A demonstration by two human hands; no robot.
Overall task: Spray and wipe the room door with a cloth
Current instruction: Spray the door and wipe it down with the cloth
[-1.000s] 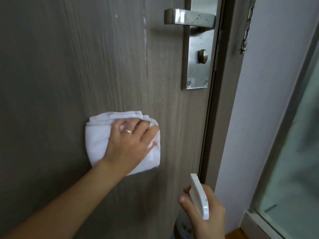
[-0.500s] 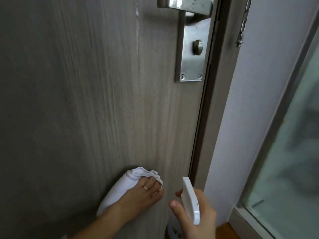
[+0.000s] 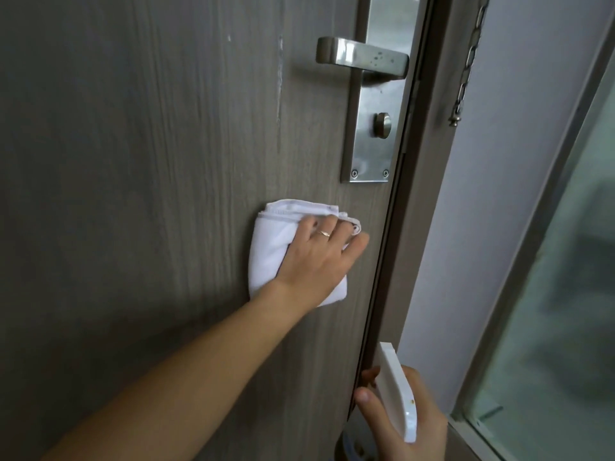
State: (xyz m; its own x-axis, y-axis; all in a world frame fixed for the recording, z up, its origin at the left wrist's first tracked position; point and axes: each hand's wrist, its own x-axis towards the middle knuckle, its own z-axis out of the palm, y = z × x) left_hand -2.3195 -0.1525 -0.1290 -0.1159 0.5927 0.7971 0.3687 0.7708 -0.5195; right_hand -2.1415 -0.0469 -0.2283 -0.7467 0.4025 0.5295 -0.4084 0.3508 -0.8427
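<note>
Just below the lock plate [image 3: 372, 94], near the door's latch edge, the left hand [image 3: 319, 257] presses a folded white cloth [image 3: 273, 254] flat against the door [image 3: 133, 161], fingers spread and fairly straight over it. The right hand [image 3: 409, 424], low and well apart from the left, is wrapped round a white spray bottle [image 3: 397, 390], thumb on its near side. The task looks to be at the wiping stage: the cloth is on the wood and the bottle points at nothing in particular. A pale vertical streak [image 3: 279, 81] left of the handle [image 3: 362, 56] looks not yet wiped, and the handle shows spots, so the upper part probably remains. Whether the wood is wet cannot be told.
</note>
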